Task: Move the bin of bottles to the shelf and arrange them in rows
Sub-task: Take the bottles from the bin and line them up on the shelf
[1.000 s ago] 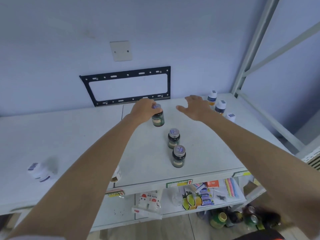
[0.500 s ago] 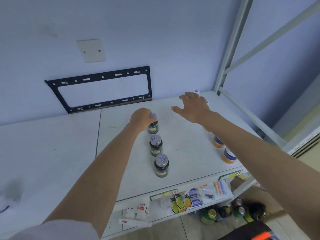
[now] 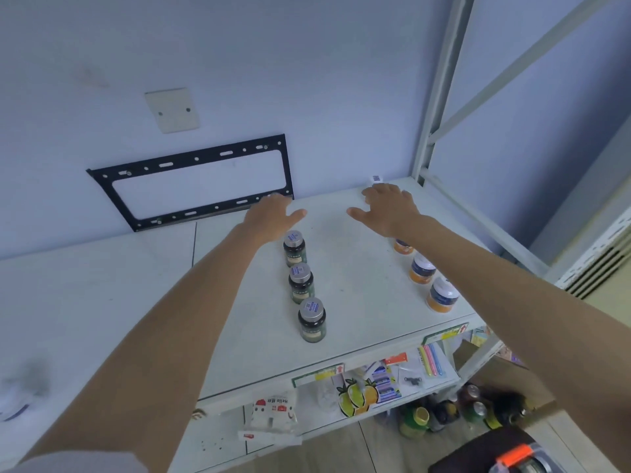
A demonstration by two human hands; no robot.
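a: two bare hands hover over the top shelf (image 3: 341, 302) of a white rack, mid-arrangement. how far along is this?

b: partly done, by the look of it. three dark bottles (image 3: 300, 283) with silver caps stand upright in one row running from near the front edge toward the back wall, close together but apart. a second row of three white-capped orange bottles (image 3: 423, 273) stands toward the right edge, its rearmost partly hidden under the right forearm.

a: and the hands?

b: the left hand (image 3: 269, 218) is spread flat, palm down, just behind the rearmost dark bottle, holding nothing. the right hand (image 3: 387, 208) is also spread and empty, near the back right corner, with a small white barcoded item (image 3: 375, 179) just beyond its fingertips; what it is cannot be told.

a: the bin?

b: not seen on the shelf. a blurred white object (image 3: 17, 397) lies by the far left edge, possibly another bottle awaiting its place.

a: what is left?

b: likely gathering the strays and straightening both rows.
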